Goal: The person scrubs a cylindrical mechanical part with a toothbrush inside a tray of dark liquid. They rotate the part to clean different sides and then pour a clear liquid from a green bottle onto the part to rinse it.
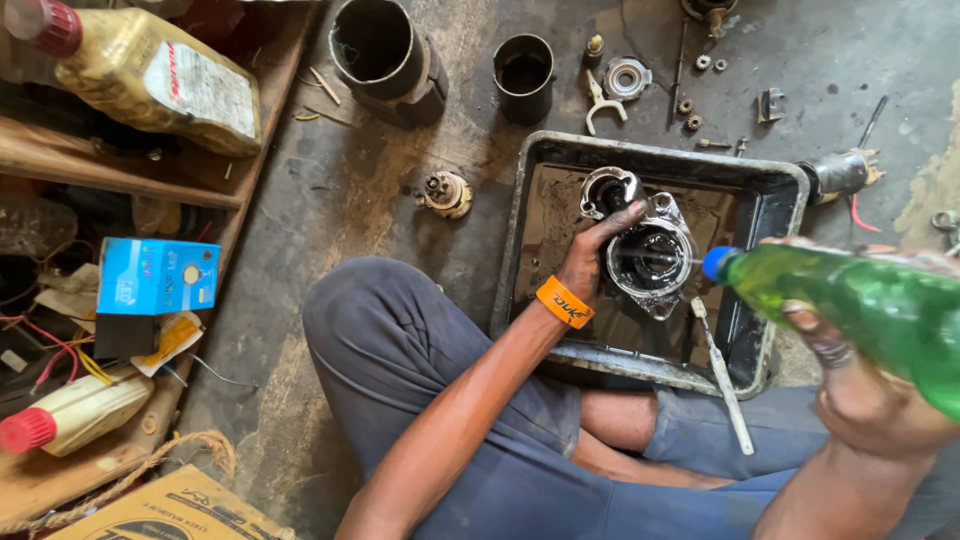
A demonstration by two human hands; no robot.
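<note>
My left hand (592,252), with an orange band at the wrist, grips a grey metal motor housing (648,250) over a black metal tray (770,200) that holds dark liquid. My right hand (860,385) holds a green plastic bottle (860,305) with a blue cap tipped on its side. A thin stream runs from the cap into the open round mouth of the housing. A narrow metal tool (722,372) leans on the tray's near rim beside my knee.
Two dark metal cylinders (385,55) (523,75) stand on the oily floor behind the tray, with a bearing (628,78), small gears (686,112) and a small rotor part (445,192). A wooden shelf at left holds oil bottles (150,72), a blue box (158,275) and wires.
</note>
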